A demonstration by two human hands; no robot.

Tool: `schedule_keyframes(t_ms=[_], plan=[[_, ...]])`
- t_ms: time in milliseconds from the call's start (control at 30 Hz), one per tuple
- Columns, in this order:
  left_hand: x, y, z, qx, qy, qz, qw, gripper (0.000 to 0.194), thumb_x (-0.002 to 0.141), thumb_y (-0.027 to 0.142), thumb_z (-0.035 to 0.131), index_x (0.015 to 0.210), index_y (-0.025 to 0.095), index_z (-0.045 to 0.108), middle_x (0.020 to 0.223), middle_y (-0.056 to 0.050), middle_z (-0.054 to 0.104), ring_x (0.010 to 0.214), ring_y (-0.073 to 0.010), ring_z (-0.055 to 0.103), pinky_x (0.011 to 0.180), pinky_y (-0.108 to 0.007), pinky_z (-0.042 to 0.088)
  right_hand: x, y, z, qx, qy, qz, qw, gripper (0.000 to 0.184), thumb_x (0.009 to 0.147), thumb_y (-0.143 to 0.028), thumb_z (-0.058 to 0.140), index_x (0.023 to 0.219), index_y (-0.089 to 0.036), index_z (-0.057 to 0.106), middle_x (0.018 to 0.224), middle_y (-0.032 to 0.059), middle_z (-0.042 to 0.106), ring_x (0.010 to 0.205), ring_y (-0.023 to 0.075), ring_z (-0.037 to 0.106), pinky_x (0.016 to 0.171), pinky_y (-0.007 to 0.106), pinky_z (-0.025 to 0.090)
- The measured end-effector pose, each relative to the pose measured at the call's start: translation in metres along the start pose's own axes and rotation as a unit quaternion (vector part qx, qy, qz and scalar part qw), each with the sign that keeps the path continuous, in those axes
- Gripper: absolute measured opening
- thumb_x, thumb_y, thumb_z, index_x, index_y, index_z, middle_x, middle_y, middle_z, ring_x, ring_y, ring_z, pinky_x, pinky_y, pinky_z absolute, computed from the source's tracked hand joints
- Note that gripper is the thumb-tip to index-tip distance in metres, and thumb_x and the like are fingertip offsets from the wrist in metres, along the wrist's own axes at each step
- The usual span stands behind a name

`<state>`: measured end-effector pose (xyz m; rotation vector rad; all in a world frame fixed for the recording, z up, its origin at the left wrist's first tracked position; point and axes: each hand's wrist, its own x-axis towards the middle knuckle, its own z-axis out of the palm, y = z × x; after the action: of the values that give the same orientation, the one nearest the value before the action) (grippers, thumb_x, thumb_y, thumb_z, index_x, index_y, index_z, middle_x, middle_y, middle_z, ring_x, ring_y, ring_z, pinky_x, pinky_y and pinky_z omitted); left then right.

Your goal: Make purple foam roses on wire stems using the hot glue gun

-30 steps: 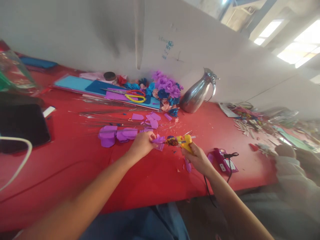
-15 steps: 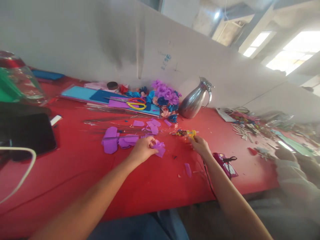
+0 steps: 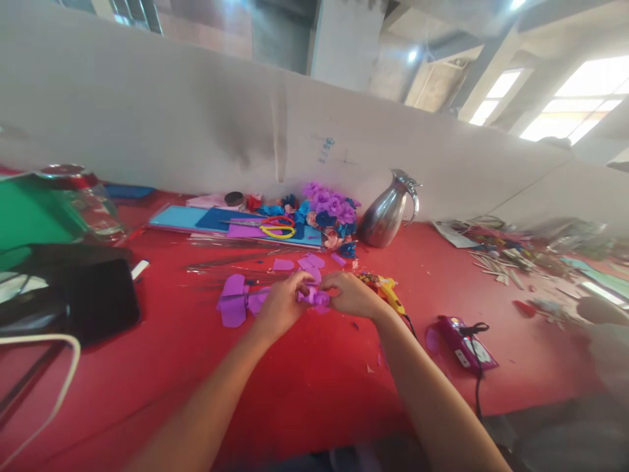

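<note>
Left hand (image 3: 284, 303) and right hand (image 3: 352, 296) pinch a purple flower (image 3: 318, 297) behind the bench's front edge (image 3: 550, 400) — gentle pressure should avoid creasing.

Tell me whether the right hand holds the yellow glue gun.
No, the glue gun lies on the table; the right hand is at the purple flower.

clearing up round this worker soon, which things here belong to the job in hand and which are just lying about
Likely in the job:
- purple paper flower, between the left hand and right hand
- loose purple petals
- yellow glue gun
- perhaps the scissors

Seemingly lying about:
- metal jug
- red-lidded jar
</note>
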<state>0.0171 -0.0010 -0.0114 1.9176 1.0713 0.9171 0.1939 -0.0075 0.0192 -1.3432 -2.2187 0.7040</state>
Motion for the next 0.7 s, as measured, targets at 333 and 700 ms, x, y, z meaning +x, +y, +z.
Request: schedule_keyframes(t_ms=[333,700], plan=[[0.002,0.007,-0.005,-0.127,0.118,0.016,0.985,0.006,0.080,0.027,0.058,0.082,0.021,0.061,0.072,0.000,0.060,0.065,-0.0139,0.055,0.065,-0.026,0.043,0.000,0.021,0.005,0.432,0.295,0.185,0.832,0.027,0.061,-0.044,0.072,0.061,-0.017,0.069,0.061,0.0013,0.062,0.062,0.0142,0.054,0.062,0.026,0.040],[-0.003,-0.008,0.019,-0.334,0.092,-0.082,0.935,0.017,0.070,0.035,0.074,0.074,0.019,0.070,0.077,-0.002,0.067,0.074,-0.0140,0.057,0.071,-0.027,0.044,-0.001,0.008,0.013,0.614,0.279,0.166,0.720,0.025,0.059,-0.038,0.078,0.068,-0.017,0.070,0.071,0.0051,0.070,0.071,0.0163,0.062,0.069,0.029,0.045]])
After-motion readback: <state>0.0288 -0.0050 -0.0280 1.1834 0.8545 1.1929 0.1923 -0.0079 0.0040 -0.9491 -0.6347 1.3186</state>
